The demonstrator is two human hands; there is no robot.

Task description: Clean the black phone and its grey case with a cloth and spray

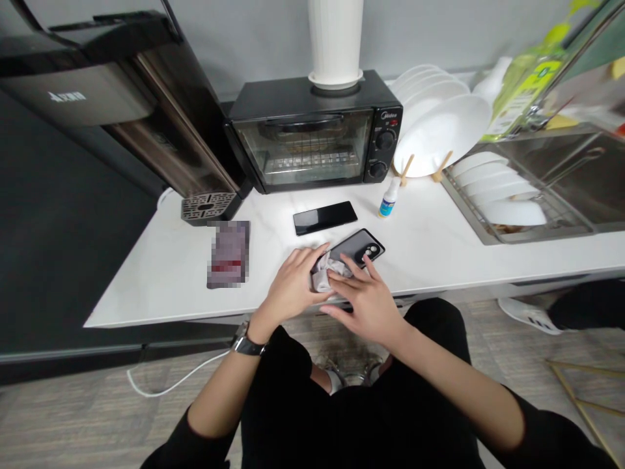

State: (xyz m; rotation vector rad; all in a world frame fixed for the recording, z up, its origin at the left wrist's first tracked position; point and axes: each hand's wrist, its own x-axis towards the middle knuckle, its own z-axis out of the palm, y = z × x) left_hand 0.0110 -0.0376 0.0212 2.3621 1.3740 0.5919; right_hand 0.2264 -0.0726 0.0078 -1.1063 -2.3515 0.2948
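1. grey cloth (323, 275) bunched at the front edge of the white counter (439, 254); it covers the near end of the dark phone (360, 246), which lies back-up and angled, camera ring showing
2. left hand (293, 286): fingers curled, pinching the cloth from its left side; watch (247, 342) on that wrist
3. right hand (368, 303): fingers loosely spread, fairly flat; tips rest on cloth and phone, not gripping
4. second phone (325, 217) just behind, screen-up; small bottle (389, 198) to its right; toaster oven (312, 137) at the back

A crumpled grey cloth (323, 273) sits bunched on the near end of a dark phone (359, 246), which lies back-up and angled at the desk's (166, 273) front edge, camera lenses showing.
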